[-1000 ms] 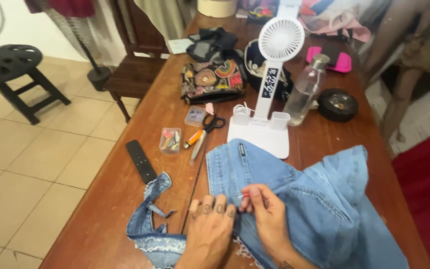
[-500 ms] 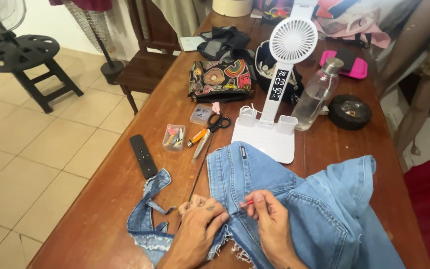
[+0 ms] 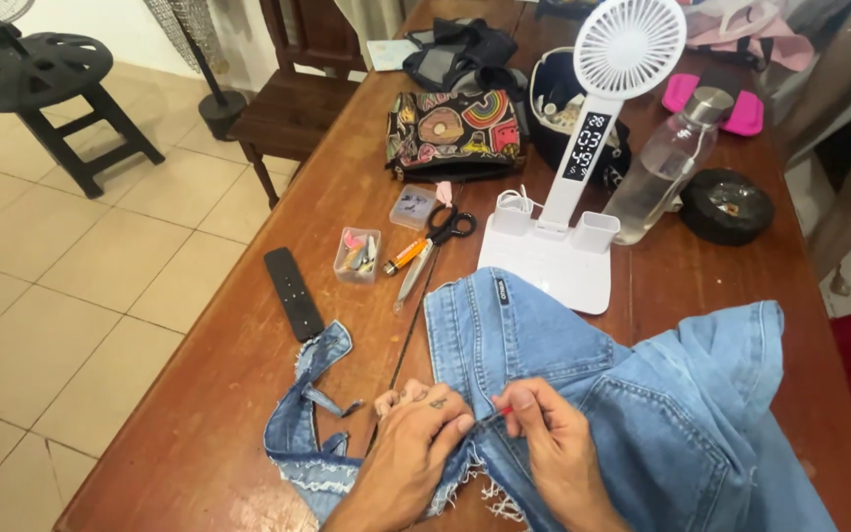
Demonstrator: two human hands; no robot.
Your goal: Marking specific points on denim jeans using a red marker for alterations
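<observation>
A blue denim garment (image 3: 642,414) with frayed edges lies spread over the near end of a wooden table (image 3: 248,394). My left hand (image 3: 416,438) pinches the denim's frayed seam with curled fingers. My right hand (image 3: 554,443) is right beside it, fingers closed on a small red tool whose tip touches the same seam. A narrow frayed denim strip (image 3: 312,414) trails to the left of my left hand.
A black remote (image 3: 294,293), a small clear box (image 3: 358,254), scissors (image 3: 432,251) and an orange lighter (image 3: 405,256) lie beyond the denim. A white desk fan (image 3: 583,187), a clear bottle (image 3: 664,167), a patterned pouch (image 3: 455,133) and a black round tin (image 3: 726,205) stand further back. A black stool (image 3: 46,94) stands on the floor at left.
The view has shifted slightly closer to the table. Both hands stay on the denim seam, working together at nearly the same spot.
</observation>
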